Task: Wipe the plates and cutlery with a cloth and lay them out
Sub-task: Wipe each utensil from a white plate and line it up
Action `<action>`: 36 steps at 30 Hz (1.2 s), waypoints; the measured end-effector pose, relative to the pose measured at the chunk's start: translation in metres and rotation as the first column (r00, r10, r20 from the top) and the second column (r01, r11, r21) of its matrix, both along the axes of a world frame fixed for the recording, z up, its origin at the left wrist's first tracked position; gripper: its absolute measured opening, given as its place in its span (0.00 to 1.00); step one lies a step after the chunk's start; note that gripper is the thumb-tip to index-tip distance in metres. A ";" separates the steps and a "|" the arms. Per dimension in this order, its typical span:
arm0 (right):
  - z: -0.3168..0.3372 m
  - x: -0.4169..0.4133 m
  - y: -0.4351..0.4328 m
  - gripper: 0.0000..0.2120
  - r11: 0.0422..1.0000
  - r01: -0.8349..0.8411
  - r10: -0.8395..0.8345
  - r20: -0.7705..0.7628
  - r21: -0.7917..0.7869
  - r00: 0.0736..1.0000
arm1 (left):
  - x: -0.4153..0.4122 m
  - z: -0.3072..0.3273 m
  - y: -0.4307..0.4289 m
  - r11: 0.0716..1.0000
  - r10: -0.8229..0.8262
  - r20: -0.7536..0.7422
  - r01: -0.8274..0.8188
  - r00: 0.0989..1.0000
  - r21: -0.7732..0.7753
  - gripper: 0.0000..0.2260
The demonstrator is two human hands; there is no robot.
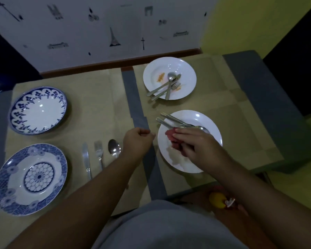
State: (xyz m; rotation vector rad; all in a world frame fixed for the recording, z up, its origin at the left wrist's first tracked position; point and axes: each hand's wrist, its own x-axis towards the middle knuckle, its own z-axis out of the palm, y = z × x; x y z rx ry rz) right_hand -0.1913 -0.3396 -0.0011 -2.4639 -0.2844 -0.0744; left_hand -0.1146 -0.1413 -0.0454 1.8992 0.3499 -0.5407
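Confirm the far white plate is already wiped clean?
No, the far white plate shows orange smears and carries a pile of cutlery.

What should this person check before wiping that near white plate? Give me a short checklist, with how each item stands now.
1. Cloth in grip: ok, the right hand pinches the red cloth on the near white plate.
2. Plate free of cutlery: not ok, it lies across the plate.
3. Spare left hand free: ok, curled, holding nothing.
4. Far white plate clean: not ok, orange smears.
5. Cloth clean enough: cannot tell.
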 end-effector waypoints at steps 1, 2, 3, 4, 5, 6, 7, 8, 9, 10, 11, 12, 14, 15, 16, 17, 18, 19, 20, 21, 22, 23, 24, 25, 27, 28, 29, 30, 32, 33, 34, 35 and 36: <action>0.004 -0.001 -0.007 0.18 1.000 0.025 -0.025 0.004 0.004 1.000 | 0.009 0.000 -0.008 1.000 0.021 -0.018 -0.021 1.000 -0.008 0.09; 0.006 -0.003 -0.013 0.18 0.998 0.056 -0.056 0.011 0.000 0.998 | 0.018 -0.001 -0.015 0.999 0.044 -0.032 -0.045 0.999 -0.024 0.11; 0.008 -0.004 -0.019 0.18 0.996 0.086 -0.086 0.015 -0.008 0.996 | 0.025 -0.002 -0.022 0.997 0.066 -0.056 -0.068 0.996 -0.038 0.13; 0.007 -0.005 -0.024 0.18 0.993 0.113 -0.113 0.010 -0.016 0.994 | 0.032 -0.002 -0.029 0.995 0.086 -0.080 -0.089 0.993 -0.044 0.11; 0.006 -0.006 -0.029 0.18 0.991 0.131 -0.131 0.000 -0.021 0.991 | 0.038 -0.002 -0.036 0.993 0.105 -0.106 -0.110 0.989 -0.044 0.09; 0.003 -0.006 -0.033 0.18 0.990 0.140 -0.141 -0.012 -0.026 0.990 | 0.043 -0.004 -0.042 0.990 0.125 -0.129 -0.132 0.984 -0.043 0.07; 0.001 -0.007 -0.037 0.18 0.989 0.143 -0.143 -0.020 -0.028 0.989 | 0.047 -0.004 -0.047 0.990 0.131 -0.154 -0.138 0.979 -0.039 0.07; -0.002 -0.006 -0.040 0.18 0.989 0.143 -0.143 -0.023 -0.029 0.989 | 0.051 -0.006 -0.051 0.990 0.128 -0.174 -0.135 0.976 -0.032 0.09; -0.004 -0.005 -0.043 0.18 0.990 0.139 -0.139 -0.023 -0.028 0.990 | 0.054 -0.007 -0.054 0.991 0.124 -0.195 -0.130 0.973 -0.019 0.13; -0.006 -0.005 -0.044 0.18 0.991 0.134 -0.135 -0.019 -0.024 0.991 | 0.057 -0.012 -0.056 0.991 0.125 -0.213 -0.131 0.969 -0.013 0.16; -0.008 -0.004 -0.046 0.18 0.991 0.132 -0.132 -0.016 -0.017 0.991 | 0.059 -0.014 -0.057 0.991 0.128 -0.236 -0.136 0.963 -0.016 0.17; -0.009 -0.003 -0.047 0.18 0.991 0.131 -0.131 -0.013 -0.010 0.991 | 0.060 -0.017 -0.057 0.988 0.139 -0.250 -0.151 0.958 -0.033 0.18; -0.010 -0.001 -0.049 0.19 0.992 0.128 -0.128 -0.011 -0.003 0.992 | 0.061 -0.018 -0.056 0.981 0.159 -0.272 -0.181 0.949 -0.061 0.18; -0.010 0.000 -0.050 0.19 0.992 0.124 -0.124 -0.010 -0.002 0.992 | 0.061 -0.015 -0.055 0.976 0.178 -0.282 -0.206 0.943 -0.074 0.17; -0.010 0.001 -0.050 0.19 0.993 0.119 -0.119 -0.009 0.000 0.993 | 0.061 -0.015 -0.054 0.967 0.206 -0.285 -0.239 0.936 -0.089 0.13; -0.009 0.002 -0.051 0.20 0.994 0.112 -0.112 -0.009 0.004 0.994 | 0.061 -0.011 -0.052 0.959 0.227 -0.297 -0.266 0.928 -0.098 0.08; -0.008 0.004 -0.050 0.20 0.994 0.109 -0.109 -0.013 0.009 0.994 | 0.060 -0.008 -0.049 0.952 0.245 -0.310 -0.289 0.918 -0.103 0.03; -0.007 0.005 -0.050 0.20 0.994 0.107 -0.107 -0.021 0.010 0.994 | 0.058 -0.005 -0.045 0.949 0.251 -0.331 -0.299 0.910 -0.103 0.04; -0.007 0.006 -0.049 0.20 0.994 0.108 -0.108 -0.027 0.006 0.994 | 0.056 -0.003 -0.040 0.944 0.254 -0.356 -0.310 0.899 -0.110 0.04; -0.006 0.007 -0.049 0.19 0.994 0.109 -0.109 -0.031 -0.003 0.994 | 0.054 -0.001 -0.033 0.941 0.248 -0.384 -0.315 0.889 -0.121 0.03; -0.005 0.009 -0.047 0.19 0.994 0.109 -0.109 -0.035 -0.011 0.993 | 0.050 0.002 -0.026 0.936 0.239 -0.415 -0.323 0.878 -0.142 0.02; -0.005 0.010 -0.046 0.19 0.994 0.106 -0.107 -0.039 -0.015 0.993 | 0.046 0.005 -0.019 0.935 0.221 -0.440 -0.317 0.871 -0.158 0.03; -0.004 0.011 -0.043 0.19 0.995 0.103 -0.104 -0.041 -0.013 0.994 | 0.042 0.009 -0.013 0.934 0.205 -0.465 -0.315 0.861 -0.172 0.04; -0.003 0.012 -0.041 0.19 0.995 0.103 -0.103 -0.040 -0.003 0.994 | 0.037 0.012 -0.006 0.936 0.181 -0.487 -0.301 0.855 -0.181 0.06; 0.000 0.013 -0.035 0.19 0.992 0.118 -0.115 -0.055 0.053 0.992 | 0.028 0.017 0.009 0.943 0.093 -0.543 -0.249 0.835 -0.222 0.09; 0.002 0.013 -0.032 0.19 0.988 0.130 -0.124 -0.071 0.087 0.990 | 0.024 0.020 0.015 0.949 0.019 -0.576 -0.196 0.817 -0.247 0.11; 0.003 0.012 -0.029 0.18 0.984 0.138 -0.130 -0.080 0.112 0.988 | 0.022 0.019 0.023 0.954 -0.075 -0.609 -0.121 0.789 -0.274 0.13; 0.004 0.011 -0.026 0.19 0.981 0.145 -0.135 -0.087 0.126 0.987 | 0.018 0.020 0.029 0.952 -0.161 -0.639 -0.053 0.752 -0.303 0.14; 0.003 0.009 -0.023 0.19 0.980 0.156 -0.145 -0.093 0.127 0.985 | 0.012 0.017 0.039 0.932 -0.285 -0.681 0.030 0.675 -0.360 0.13; 0.003 0.009 -0.021 0.19 0.980 0.162 -0.151 -0.093 0.117 0.984 | 0.009 0.017 0.042 0.920 -0.332 -0.686 0.063 0.648 -0.386 0.13; 0.003 0.007 -0.019 0.19 0.980 0.166 -0.155 -0.095 0.109 0.983 | 0.006 0.019 0.044 0.906 -0.375 -0.684 0.093 0.626 -0.412 0.12; 0.004 0.006 -0.018 0.19 0.981 0.164 -0.155 -0.094 0.103 0.983 | 0.002 0.020 0.046 0.894 -0.407 -0.681 0.112 0.610 -0.433 0.13; 0.004 0.005 -0.016 0.19 0.982 0.162 -0.154 -0.082 0.099 0.985 | -0.002 0.023 0.047 0.884 -0.428 -0.677 0.119 0.599 -0.453 0.13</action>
